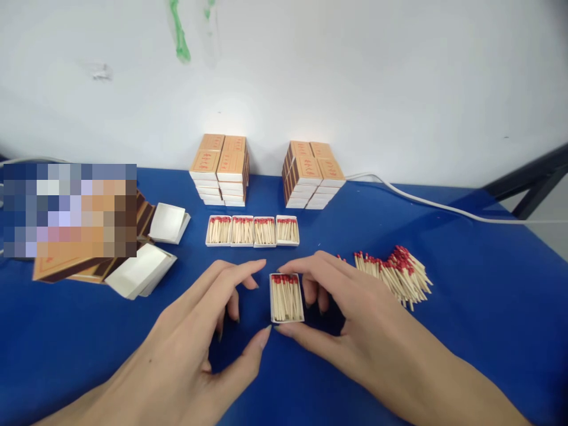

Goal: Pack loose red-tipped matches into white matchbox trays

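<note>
A white matchbox tray (287,299), filled with red-tipped matches, lies on the blue table in front of me. My right hand (350,307) grips it, with the index finger at the far edge and the thumb at the near edge. To its left my left hand (208,325) is held with fingers and thumb apart and nothing between them. Just beyond, several filled trays (252,231) stand side by side in a row. A loose heap of matches (399,275) lies to the right, partly behind my right hand.
Two stacks of closed matchboxes, a left stack (219,168) and a right stack (313,174), stand near the white wall. At the left are matchbox sleeves (80,263), partly blurred out, and white trays (142,269). A white cable (426,204) crosses the table's back right.
</note>
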Available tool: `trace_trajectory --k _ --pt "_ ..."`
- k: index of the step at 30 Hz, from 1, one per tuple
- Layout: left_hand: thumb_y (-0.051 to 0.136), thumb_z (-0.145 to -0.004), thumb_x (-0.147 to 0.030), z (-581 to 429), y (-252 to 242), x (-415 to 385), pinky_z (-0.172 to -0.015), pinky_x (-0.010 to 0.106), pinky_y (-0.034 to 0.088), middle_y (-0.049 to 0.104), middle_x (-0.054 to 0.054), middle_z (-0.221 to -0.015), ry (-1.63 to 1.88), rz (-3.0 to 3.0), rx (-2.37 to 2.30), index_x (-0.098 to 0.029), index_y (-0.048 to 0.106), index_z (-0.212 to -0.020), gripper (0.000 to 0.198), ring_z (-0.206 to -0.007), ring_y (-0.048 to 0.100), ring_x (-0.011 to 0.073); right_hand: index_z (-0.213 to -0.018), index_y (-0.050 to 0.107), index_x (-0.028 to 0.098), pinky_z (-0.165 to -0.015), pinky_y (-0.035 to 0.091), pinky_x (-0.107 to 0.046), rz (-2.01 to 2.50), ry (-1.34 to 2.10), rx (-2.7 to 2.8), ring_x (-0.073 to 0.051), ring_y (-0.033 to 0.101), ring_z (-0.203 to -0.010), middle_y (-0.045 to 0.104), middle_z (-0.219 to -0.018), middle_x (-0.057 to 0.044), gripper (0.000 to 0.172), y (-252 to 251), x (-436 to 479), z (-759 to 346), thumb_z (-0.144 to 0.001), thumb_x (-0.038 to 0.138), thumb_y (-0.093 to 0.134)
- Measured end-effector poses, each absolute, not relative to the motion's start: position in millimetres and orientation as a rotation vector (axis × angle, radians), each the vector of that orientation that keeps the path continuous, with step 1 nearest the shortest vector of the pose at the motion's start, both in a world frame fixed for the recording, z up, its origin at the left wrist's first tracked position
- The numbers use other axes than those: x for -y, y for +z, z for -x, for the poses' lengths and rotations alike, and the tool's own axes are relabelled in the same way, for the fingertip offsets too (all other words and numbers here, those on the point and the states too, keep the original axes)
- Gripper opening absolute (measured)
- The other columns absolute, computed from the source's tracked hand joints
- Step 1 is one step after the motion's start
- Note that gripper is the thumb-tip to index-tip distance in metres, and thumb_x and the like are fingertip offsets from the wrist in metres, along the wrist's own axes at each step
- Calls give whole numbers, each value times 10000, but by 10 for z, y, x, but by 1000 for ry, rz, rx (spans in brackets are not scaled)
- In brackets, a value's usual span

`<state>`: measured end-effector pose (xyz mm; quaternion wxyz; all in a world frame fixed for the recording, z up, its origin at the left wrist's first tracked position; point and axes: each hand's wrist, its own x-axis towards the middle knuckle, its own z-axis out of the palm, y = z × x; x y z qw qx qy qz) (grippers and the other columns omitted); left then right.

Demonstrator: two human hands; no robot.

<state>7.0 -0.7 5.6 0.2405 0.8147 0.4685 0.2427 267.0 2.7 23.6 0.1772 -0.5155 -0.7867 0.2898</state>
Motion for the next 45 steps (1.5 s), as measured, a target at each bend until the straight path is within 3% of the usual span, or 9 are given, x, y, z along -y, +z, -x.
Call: trace_trajectory --k 6,12,17,32,36,42,45 --pt "650 -1089 -347 -74 78 9 -657 223 675 638 -30 -1046 650 -2196 -1287 -379 498 -1577 512 -719 707 102 -1385 630 343 -722 502 -339 1459 765 2259 -182 666 -862 683 -1032 42 467 190 -10 -2667 -991 318 881" --pt "632 -1110 -348 -78 69 1 -478 136 531 653 -21 -1049 626 -2148 -1292 -363 522 -1533 437 -735 697 93 -1327 650 286 -698 475 -348 1463 529 2279 -205 681 -816 692 -961 35 482 155 -24 -2659 -938 333 931" --pt "627 -1112 -348 -70 45 8 -439 125 487 646 -19 -1038 652 -2179 -1288 -356 528 -1512 411 -730 698 93 -1310 645 294 -693 485 -331 1493 618 2269 -189 670 -786 691 -929 49 428 162 -24 -2661 -965 333 896" --pt "625 -1116 -369 -68 45 20 -463 138 513 657 -28 -1020 632 -2148 -1311 -383 532 -1517 411 -724 713 100 -1220 680 282 -525 379 -285 1567 713 2167 -120 552 -520 581 -665 136 370 301 -63 -2628 -921 302 898" --pt "636 -1110 -387 -52 49 42 -453 142 500 679 -22 -1049 622 -2136 -1316 -401 515 -1534 441 -752 727 114 -1292 688 275 -549 382 -295 1575 628 2193 -139 593 -550 628 -691 122 497 286 -59 -2626 -869 340 941" --pt "637 -1105 -376 -46 67 44 -439 144 484 671 -14 -1033 624 -2118 -1312 -416 501 -1532 450 -747 726 125 -1183 713 275 -558 383 -296 1580 669 2188 -137 599 -546 620 -664 112 328 323 -78 -2653 -903 293 882" --pt "634 -1106 -376 -51 70 32 -455 145 504 670 -13 -1037 622 -2120 -1305 -413 499 -1536 452 -750 725 123 -1266 702 283 -538 378 -295 1586 647 2175 -137 587 -532 621 -670 117 424 344 -57 -2668 -897 340 903"
